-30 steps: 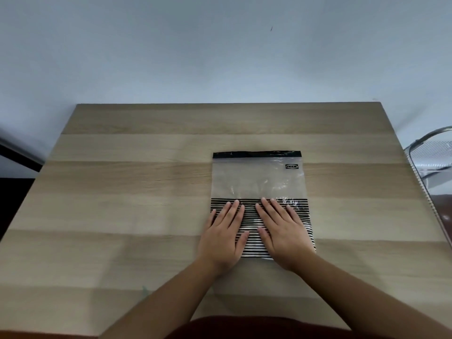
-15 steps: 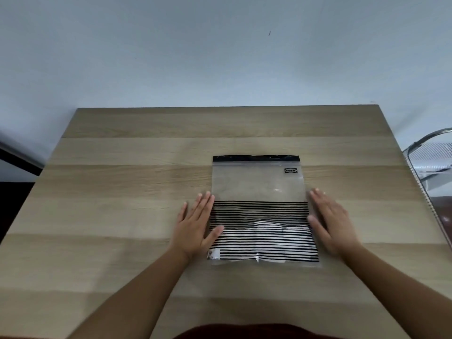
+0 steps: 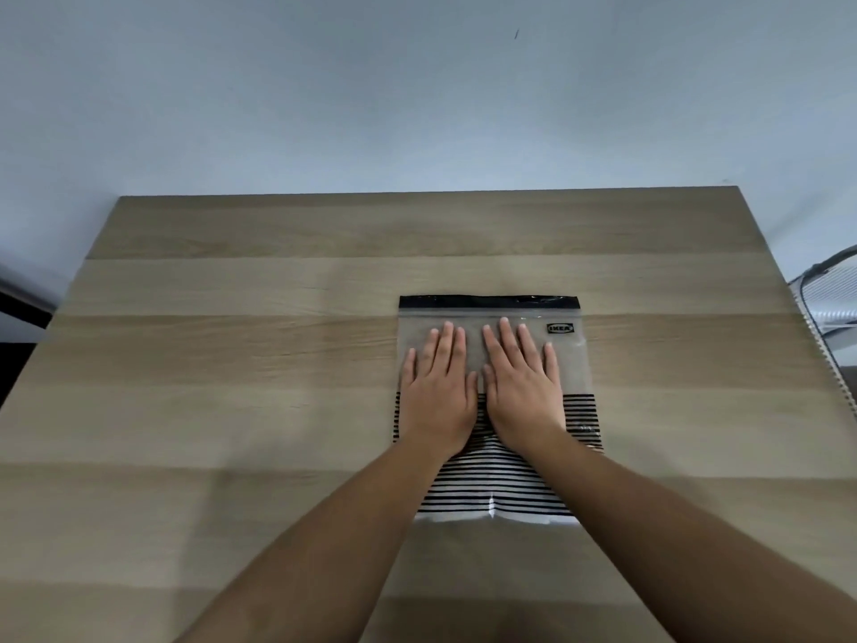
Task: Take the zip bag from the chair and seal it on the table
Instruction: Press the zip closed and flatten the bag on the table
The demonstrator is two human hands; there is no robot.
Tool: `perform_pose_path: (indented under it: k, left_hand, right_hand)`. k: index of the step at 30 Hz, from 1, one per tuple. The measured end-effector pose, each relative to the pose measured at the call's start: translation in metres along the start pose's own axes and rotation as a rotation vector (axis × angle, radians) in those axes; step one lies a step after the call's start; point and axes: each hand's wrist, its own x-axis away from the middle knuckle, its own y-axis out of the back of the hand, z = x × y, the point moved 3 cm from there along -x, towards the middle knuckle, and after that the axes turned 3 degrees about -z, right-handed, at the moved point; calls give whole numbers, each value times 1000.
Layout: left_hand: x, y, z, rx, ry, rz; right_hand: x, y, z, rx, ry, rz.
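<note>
The zip bag (image 3: pixel 491 484) lies flat on the wooden table (image 3: pixel 232 364), right of centre. It is clear plastic with a black zip strip along its far edge and black stripes over its near half. My left hand (image 3: pixel 438 392) and my right hand (image 3: pixel 521 387) rest palm down side by side on the bag's clear upper part, fingers stretched out and pointing at the zip strip. The fingertips stop just short of the strip. Neither hand grips anything. My forearms cover part of the striped half.
A metal wire chair (image 3: pixel 830 294) stands just off the table's right edge. A pale wall rises right behind the table's far edge. Dark floor shows past the table's left side.
My hands went from the bag's striped part out to its left and right sides, then came back together, now flat on the clear part nearer the zip strip. The bag lies flatter.
</note>
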Motion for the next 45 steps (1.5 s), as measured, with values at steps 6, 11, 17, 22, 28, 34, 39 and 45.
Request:
perform_pose_path:
  k: [6,11,17,22,28,34,39,45]
  left_hand:
    - [-2,-4,2,-25,-19,0]
    - [-6,-2,20,-69,-56,8]
    - [-7,4,54,-111,-11,-4]
    - [-8,11,69,-92,3,-27]
    - [-22,24,96,-91,121,-11]
    - [-49,33,69,-13,103,-15]
    - [-61,15,20,11,-69,-3]
    - [-53,-3,25,-109,-108,-36]
  right_hand:
    - [-3,-2,-4,43,41,-8]
    - [-1,7,-30,66,71,-14]
    - [7,17,-76,113,-23,-25]
    - [9,25,-99,88,-80,-45]
    - [-1,37,-121,18,-182,-73]
    - [-31,49,-79,-127,-158,-117]
    - [-49,27,-16,-48,38,-1]
    - [-44,4,-13,85,124,5]
